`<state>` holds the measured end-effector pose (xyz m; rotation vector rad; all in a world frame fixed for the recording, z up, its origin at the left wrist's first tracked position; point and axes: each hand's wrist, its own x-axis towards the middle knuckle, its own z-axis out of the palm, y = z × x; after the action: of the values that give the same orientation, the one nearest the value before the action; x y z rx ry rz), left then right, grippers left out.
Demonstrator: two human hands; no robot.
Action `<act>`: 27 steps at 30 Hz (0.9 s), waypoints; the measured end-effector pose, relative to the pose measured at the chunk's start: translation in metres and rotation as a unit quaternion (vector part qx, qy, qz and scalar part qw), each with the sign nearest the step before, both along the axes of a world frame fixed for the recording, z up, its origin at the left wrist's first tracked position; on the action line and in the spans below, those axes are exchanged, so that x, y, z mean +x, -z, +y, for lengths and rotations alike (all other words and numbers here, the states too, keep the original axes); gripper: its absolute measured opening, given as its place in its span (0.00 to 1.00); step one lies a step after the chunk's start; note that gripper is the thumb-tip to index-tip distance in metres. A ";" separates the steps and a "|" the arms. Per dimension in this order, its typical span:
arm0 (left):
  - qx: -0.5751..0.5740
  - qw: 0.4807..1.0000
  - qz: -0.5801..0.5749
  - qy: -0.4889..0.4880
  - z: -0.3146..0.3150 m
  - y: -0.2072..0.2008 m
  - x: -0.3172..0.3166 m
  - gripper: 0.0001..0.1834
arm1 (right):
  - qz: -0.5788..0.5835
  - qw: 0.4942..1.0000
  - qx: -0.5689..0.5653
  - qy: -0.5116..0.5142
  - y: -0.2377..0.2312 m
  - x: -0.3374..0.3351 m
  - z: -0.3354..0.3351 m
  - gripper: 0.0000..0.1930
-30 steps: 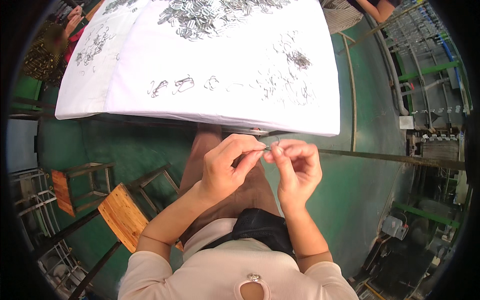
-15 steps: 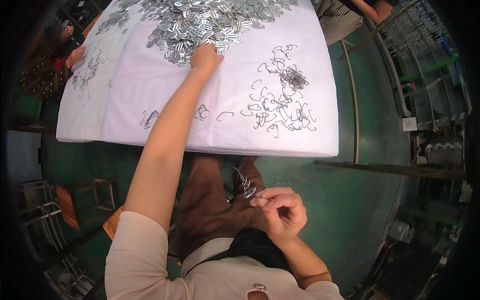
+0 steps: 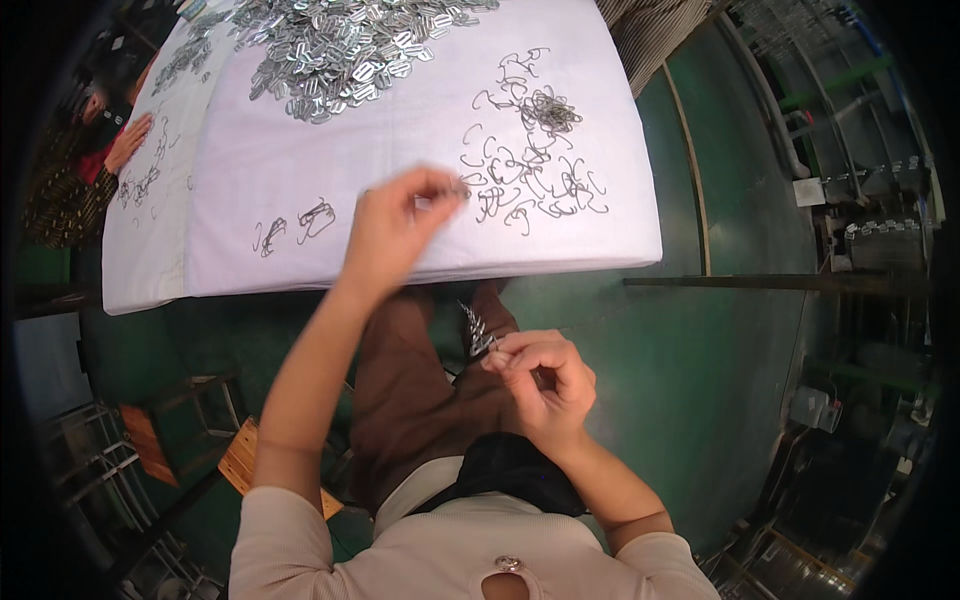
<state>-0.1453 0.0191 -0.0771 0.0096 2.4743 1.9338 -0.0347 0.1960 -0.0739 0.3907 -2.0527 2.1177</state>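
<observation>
My left hand (image 3: 390,228) is over the near part of the table, thumb and fingertips pinched together by the left edge of the scattered thin wire hooks (image 3: 535,165). A small dark bit shows at the fingertips, but motion blur hides what it is. Below the table edge, in front of my lap, my right hand (image 3: 545,385) pinches the end of a short strand of small silver metal pieces (image 3: 477,332), which juts up and left from the fingers. Farther off lies a heap of flat, slotted silver metal buckles (image 3: 340,60).
The table (image 3: 250,180) wears a pale cloth. Two small clusters of hooks (image 3: 315,218) lie near its front. At the left edge rests another person's hand (image 3: 128,145), beside more hooks. A wooden stool (image 3: 240,465) stands below left; racks (image 3: 890,235) line the right.
My left hand has left the buckle heap and come nearer and to the right, toward the hooks. My right hand keeps its hold on the strand. The whole view has shifted slightly.
</observation>
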 end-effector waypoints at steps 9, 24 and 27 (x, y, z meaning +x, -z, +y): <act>0.060 0.997 -0.036 0.025 0.017 -0.041 0.117 0.07 | 0.036 0.999 0.018 -0.008 -0.003 0.008 -0.009 0.06; 0.067 0.997 0.005 -0.023 0.023 -0.035 0.127 0.06 | 0.064 0.996 0.053 -0.021 -0.005 0.018 -0.007 0.07; 0.072 0.997 0.015 -0.008 0.021 -0.036 0.129 0.07 | 0.058 0.996 0.067 -0.020 -0.005 0.018 -0.006 0.07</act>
<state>-0.0161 0.0402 -0.0414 0.0179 2.3541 2.1300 -0.0165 0.1898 -0.0690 0.5640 -2.1425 1.9357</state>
